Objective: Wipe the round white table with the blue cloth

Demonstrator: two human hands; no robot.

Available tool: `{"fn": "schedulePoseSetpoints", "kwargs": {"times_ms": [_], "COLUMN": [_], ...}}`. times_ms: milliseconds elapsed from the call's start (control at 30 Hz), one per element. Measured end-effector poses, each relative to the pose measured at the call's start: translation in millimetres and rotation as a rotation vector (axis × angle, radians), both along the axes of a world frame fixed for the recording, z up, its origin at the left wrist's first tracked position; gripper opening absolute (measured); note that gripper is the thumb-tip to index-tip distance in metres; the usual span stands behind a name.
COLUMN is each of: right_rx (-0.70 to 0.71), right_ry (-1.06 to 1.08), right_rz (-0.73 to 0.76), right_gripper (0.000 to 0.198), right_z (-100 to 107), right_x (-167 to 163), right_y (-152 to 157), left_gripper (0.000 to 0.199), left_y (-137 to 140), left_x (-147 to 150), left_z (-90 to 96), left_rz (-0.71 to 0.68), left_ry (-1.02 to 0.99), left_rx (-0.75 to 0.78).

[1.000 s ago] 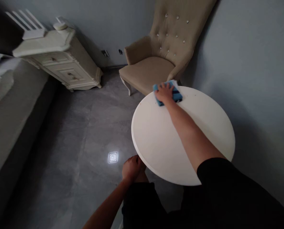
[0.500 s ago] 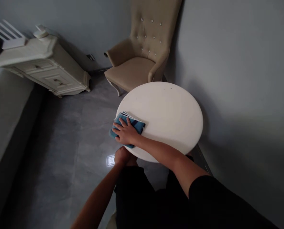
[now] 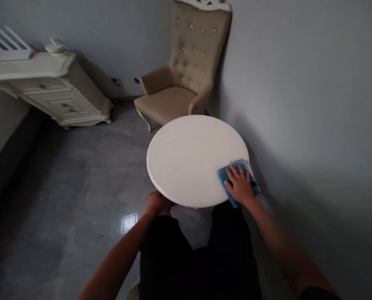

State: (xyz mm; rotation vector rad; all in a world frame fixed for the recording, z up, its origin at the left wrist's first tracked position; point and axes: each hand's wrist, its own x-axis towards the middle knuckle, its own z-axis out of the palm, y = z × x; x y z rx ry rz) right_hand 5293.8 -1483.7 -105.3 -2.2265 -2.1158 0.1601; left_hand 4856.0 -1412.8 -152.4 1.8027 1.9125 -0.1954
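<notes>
A folded blue cloth (image 3: 234, 201) lies at the near right edge of the round white table (image 3: 189, 154), with part of it hanging past the rim. My right hand (image 3: 240, 185) rests flat on top of the cloth, fingers spread, pressing it against the tabletop. Below the table's near left edge is my left hand (image 3: 154, 203), close to my left knee. Its fingers are hidden from view, so whether it grips anything does not show.
Behind the table stands a tan buttoned armchair (image 3: 167, 103). A grey wall (image 3: 314, 104) runs along the right side. At the left, a white cabinet (image 3: 89, 98) carries a white slatted object (image 3: 13, 53). A bright square patch of light (image 3: 129, 223) shows on the grey floor.
My right hand has carried the cloth from the table's left edge across to its near right edge. My left hand stays near the knee. The view has shifted slightly.
</notes>
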Motion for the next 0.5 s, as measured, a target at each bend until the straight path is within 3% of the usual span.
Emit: {"fn": "schedulePoseSetpoints", "kwargs": {"times_ms": [133, 233, 367, 500], "right_rx": [-0.039, -0.034, 0.014, 0.042], "right_ry": [-0.057, -0.026, 0.030, 0.070], "right_rz": [-0.252, -0.374, -0.487, -0.485], "right_gripper": [0.071, 0.075, 0.074, 0.072], "right_z": [7.5, 13.3, 13.3, 11.6], "right_x": [58.7, 73.1, 56.9, 3.6], "right_y": [86.0, 169.1, 281.2, 364.7], "left_gripper": [0.058, 0.057, 0.055, 0.051], "left_y": [5.1, 9.6, 14.1, 19.2], "left_x": [-14.7, -23.5, -35.0, -44.6], "left_z": [-2.6, -5.2, -10.6, -13.4], "left_rz": [0.023, 0.033, 0.046, 0.073], "left_ry": [-0.021, -0.040, -0.057, -0.058], "left_rx": [-0.032, -0.023, 0.002, 0.003]}}
